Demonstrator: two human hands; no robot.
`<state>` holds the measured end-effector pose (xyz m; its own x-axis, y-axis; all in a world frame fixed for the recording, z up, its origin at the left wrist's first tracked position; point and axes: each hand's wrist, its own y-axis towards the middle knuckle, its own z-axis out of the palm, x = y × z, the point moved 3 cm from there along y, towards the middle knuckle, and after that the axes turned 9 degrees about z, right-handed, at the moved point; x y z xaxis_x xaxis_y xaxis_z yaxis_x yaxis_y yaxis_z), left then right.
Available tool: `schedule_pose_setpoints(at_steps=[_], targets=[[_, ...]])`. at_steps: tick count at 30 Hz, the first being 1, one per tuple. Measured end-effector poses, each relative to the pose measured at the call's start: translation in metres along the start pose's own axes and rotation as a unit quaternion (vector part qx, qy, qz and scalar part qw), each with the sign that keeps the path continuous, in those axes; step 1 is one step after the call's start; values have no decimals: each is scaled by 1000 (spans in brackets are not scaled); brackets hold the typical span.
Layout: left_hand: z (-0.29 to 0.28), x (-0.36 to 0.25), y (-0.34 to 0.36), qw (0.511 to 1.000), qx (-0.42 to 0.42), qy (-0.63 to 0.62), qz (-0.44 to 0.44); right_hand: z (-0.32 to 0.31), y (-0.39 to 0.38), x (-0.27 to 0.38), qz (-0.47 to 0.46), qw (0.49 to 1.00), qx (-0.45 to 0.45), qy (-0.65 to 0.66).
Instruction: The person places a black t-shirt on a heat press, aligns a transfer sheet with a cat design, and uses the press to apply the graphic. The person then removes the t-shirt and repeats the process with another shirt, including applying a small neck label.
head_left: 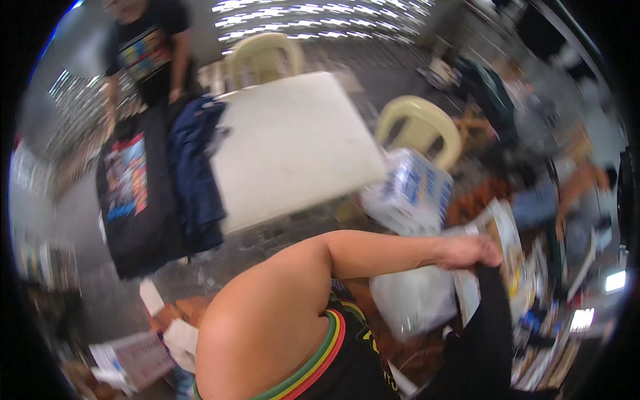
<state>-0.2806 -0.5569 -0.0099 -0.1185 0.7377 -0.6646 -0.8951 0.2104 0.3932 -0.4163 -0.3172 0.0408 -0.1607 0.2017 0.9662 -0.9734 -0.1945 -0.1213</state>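
My left arm stretches across to the right, and my left hand (470,252) is closed around the upper edge of a black cloth (492,320). The cloth hangs down from my fist toward the lower edge, beside my own black top with its striped trim. My right hand is out of sight. Below my left forearm lies a clear-white plastic bag (417,300). Just beyond the forearm sits a blue-and-white plastic-wrapped pack (413,190). The view is smeared by motion.
A white table (293,143) stands ahead, with a printed black T-shirt (137,193) and a navy garment (195,167) over its left end. A person (150,53) stands behind them. Cream plastic chairs (420,127) flank the table. Another person (577,190) is at right; a carton (137,360) lies lower left.
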Motion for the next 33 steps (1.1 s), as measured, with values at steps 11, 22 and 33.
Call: schedule_pose_setpoints(at_steps=[11,22,33], targets=[[-55,-478,-256,713,-347,405,455,254,61,106,-10,954,288,86],[-121,-273,-448,2,-617,764,-187,309,26,-305,236,874,319,-281],[-273,-67,-391,345,-451,700,-433,-184,-179,-397,283,723,141,-614]])
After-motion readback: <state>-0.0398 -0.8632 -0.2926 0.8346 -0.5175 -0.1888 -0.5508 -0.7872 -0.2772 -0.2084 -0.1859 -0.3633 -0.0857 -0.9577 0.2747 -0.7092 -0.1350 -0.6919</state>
